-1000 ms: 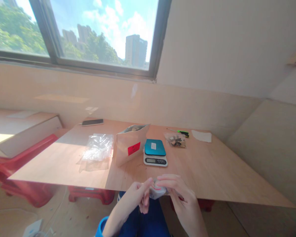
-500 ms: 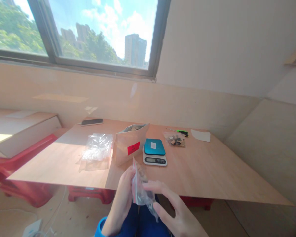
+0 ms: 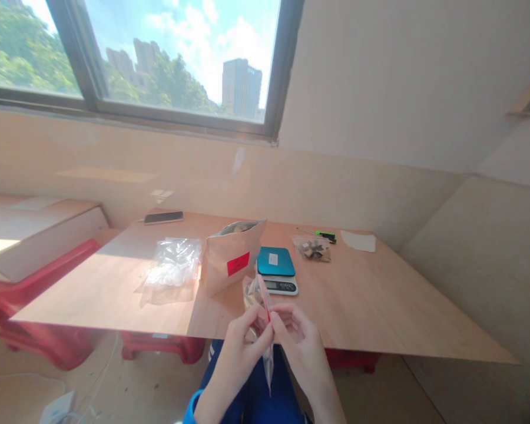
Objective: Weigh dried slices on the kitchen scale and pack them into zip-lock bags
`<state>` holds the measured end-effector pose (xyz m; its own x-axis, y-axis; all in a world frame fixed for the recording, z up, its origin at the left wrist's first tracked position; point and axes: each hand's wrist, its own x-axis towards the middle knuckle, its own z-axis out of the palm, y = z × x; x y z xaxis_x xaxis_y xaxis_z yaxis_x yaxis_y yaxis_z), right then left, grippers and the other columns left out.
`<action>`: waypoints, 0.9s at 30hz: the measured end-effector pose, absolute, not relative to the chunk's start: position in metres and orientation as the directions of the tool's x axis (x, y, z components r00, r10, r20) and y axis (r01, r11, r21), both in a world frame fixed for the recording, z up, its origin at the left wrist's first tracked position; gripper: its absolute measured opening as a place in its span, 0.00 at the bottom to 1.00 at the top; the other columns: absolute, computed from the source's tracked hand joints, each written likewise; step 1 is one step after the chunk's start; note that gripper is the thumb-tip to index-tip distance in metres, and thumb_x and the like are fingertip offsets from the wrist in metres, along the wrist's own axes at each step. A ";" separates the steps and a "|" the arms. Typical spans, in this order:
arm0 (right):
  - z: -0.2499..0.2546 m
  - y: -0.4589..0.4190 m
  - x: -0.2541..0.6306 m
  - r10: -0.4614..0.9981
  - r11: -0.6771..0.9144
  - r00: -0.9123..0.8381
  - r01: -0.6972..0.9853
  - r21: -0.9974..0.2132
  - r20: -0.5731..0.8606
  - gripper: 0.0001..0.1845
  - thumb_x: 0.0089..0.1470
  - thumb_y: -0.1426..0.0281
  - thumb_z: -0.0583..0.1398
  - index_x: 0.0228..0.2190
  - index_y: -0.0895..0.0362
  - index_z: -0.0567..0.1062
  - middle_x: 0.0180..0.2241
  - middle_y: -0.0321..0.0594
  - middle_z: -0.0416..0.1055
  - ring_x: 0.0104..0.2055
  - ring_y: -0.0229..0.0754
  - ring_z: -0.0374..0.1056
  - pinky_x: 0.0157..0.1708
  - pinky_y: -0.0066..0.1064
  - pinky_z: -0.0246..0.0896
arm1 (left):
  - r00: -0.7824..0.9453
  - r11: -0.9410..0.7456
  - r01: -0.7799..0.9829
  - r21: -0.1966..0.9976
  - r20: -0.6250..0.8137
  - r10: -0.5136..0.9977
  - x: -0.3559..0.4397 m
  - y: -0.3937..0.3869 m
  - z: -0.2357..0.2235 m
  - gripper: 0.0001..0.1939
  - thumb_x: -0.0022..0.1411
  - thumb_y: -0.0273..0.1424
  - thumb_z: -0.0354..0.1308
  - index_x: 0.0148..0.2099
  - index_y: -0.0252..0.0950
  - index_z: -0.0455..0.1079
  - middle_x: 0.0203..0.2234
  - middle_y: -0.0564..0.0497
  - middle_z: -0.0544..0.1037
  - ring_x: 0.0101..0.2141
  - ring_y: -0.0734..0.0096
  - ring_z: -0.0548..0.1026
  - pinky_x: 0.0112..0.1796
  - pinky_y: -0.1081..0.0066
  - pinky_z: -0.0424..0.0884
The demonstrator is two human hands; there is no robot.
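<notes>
Both hands hold a clear zip bag [image 3: 253, 290] with a red seal line, over the table's front edge. My left hand [image 3: 242, 347] pinches the bag by its seal from the left. Opposite it, my right hand [image 3: 301, 341] is closed on the same seal, thumb near the left thumb. Some light brown contents show in the bag, too blurred to name. Just beyond stands an open paper pouch [image 3: 223, 268] with a red label. To its right lies a kitchen scale [image 3: 276, 262] with a teal platform, partly hidden by the bag.
A stack of clear plastic bags [image 3: 174, 265] lies left of the pouch. Behind it is a phone [image 3: 163, 218]. Right of the scale lie a filled zip bag [image 3: 315, 249] with dark pieces, a green-and-black tool [image 3: 327, 236] and white paper [image 3: 357, 240]. Red stools [image 3: 163, 347] stand under the table.
The zip bag has been turned so its seal faces up between the hands. My right hand has closed from a loose, spread pose onto the seal, and my left hand has shifted right.
</notes>
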<state>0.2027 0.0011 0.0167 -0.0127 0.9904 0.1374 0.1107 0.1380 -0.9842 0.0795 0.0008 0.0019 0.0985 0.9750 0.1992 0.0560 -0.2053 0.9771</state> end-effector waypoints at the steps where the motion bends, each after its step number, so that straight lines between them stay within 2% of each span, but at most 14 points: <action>1: 0.018 0.001 0.203 0.989 0.145 0.005 0.114 -0.983 0.147 0.15 0.54 0.58 0.59 0.32 0.57 0.75 0.30 0.41 0.76 0.32 0.41 0.73 0.33 0.29 0.68 | 0.127 -0.214 0.064 0.975 0.205 0.971 0.080 -0.001 0.004 0.13 0.62 0.38 0.55 0.29 0.35 0.64 0.22 0.55 0.68 0.25 0.76 0.65 0.28 0.76 0.60; 4: 0.020 0.000 0.202 0.983 0.156 0.077 0.142 -0.978 0.168 0.14 0.53 0.59 0.60 0.28 0.57 0.75 0.27 0.41 0.75 0.30 0.41 0.72 0.31 0.29 0.68 | 0.158 -0.203 0.053 0.978 0.192 0.968 0.082 -0.002 0.006 0.14 0.62 0.39 0.55 0.28 0.35 0.65 0.22 0.54 0.69 0.25 0.75 0.66 0.28 0.76 0.61; 7: 0.018 0.002 0.200 0.975 0.150 0.142 0.150 -0.977 0.171 0.14 0.52 0.59 0.59 0.28 0.58 0.75 0.27 0.42 0.76 0.30 0.43 0.73 0.29 0.29 0.68 | 0.123 -0.161 0.003 0.987 0.159 0.980 0.085 -0.002 0.004 0.15 0.62 0.40 0.55 0.29 0.35 0.65 0.20 0.55 0.69 0.23 0.76 0.66 0.26 0.76 0.60; 11: 0.010 0.009 0.216 0.857 0.147 0.475 0.148 -0.978 0.201 0.15 0.45 0.58 0.63 0.26 0.57 0.72 0.25 0.42 0.76 0.29 0.45 0.73 0.29 0.31 0.69 | -0.082 -0.159 0.017 0.987 0.160 0.984 0.080 -0.001 0.004 0.17 0.62 0.42 0.53 0.25 0.36 0.62 0.18 0.56 0.67 0.22 0.76 0.65 0.25 0.76 0.60; 13: 0.008 0.012 0.228 0.789 0.149 0.583 0.128 -0.981 0.196 0.17 0.41 0.57 0.65 0.25 0.57 0.70 0.23 0.41 0.75 0.27 0.45 0.73 0.28 0.32 0.69 | -0.077 -0.165 0.095 0.982 0.172 0.982 0.075 -0.002 0.007 0.17 0.61 0.42 0.54 0.25 0.36 0.63 0.17 0.56 0.67 0.21 0.76 0.65 0.24 0.76 0.59; 15: 0.008 0.012 0.235 0.818 0.159 0.546 0.085 -0.984 0.180 0.18 0.42 0.55 0.65 0.25 0.56 0.70 0.23 0.41 0.75 0.27 0.45 0.73 0.28 0.32 0.69 | 0.023 -0.167 0.134 0.977 0.166 0.986 0.071 -0.004 0.009 0.17 0.62 0.42 0.54 0.26 0.36 0.64 0.19 0.55 0.70 0.22 0.75 0.67 0.25 0.75 0.61; 18: 0.012 0.009 0.232 0.871 0.191 0.457 0.024 -0.981 0.181 0.18 0.46 0.55 0.64 0.28 0.57 0.71 0.24 0.40 0.76 0.27 0.43 0.73 0.28 0.31 0.69 | 0.127 -0.181 0.091 0.979 0.169 0.977 0.069 -0.003 0.008 0.16 0.62 0.42 0.53 0.29 0.36 0.65 0.23 0.53 0.72 0.26 0.72 0.70 0.29 0.74 0.63; 22: 0.018 0.004 0.222 0.878 0.268 0.419 -0.031 -0.963 0.231 0.16 0.50 0.56 0.63 0.29 0.56 0.72 0.24 0.37 0.74 0.26 0.39 0.71 0.29 0.28 0.68 | 0.038 -0.239 -0.129 0.962 0.246 0.969 0.069 0.004 -0.006 0.18 0.66 0.42 0.46 0.31 0.37 0.68 0.28 0.52 0.72 0.34 0.68 0.71 0.40 0.70 0.65; 25: 0.023 0.001 0.218 0.907 0.287 0.343 -0.079 -0.955 0.244 0.15 0.52 0.57 0.62 0.29 0.56 0.71 0.23 0.35 0.72 0.25 0.37 0.69 0.28 0.26 0.67 | 0.069 -0.161 -0.288 0.944 0.188 0.980 0.071 0.009 -0.021 0.14 0.65 0.39 0.51 0.46 0.38 0.71 0.44 0.49 0.75 0.50 0.62 0.68 0.53 0.66 0.60; 27: 0.026 0.000 0.215 0.934 0.260 0.276 -0.096 -0.961 0.225 0.15 0.54 0.57 0.61 0.29 0.56 0.70 0.22 0.35 0.71 0.24 0.36 0.68 0.27 0.26 0.66 | 0.195 -0.032 -0.417 0.908 0.124 0.973 0.075 0.010 -0.029 0.20 0.63 0.40 0.54 0.54 0.38 0.69 0.50 0.48 0.74 0.56 0.59 0.65 0.57 0.63 0.57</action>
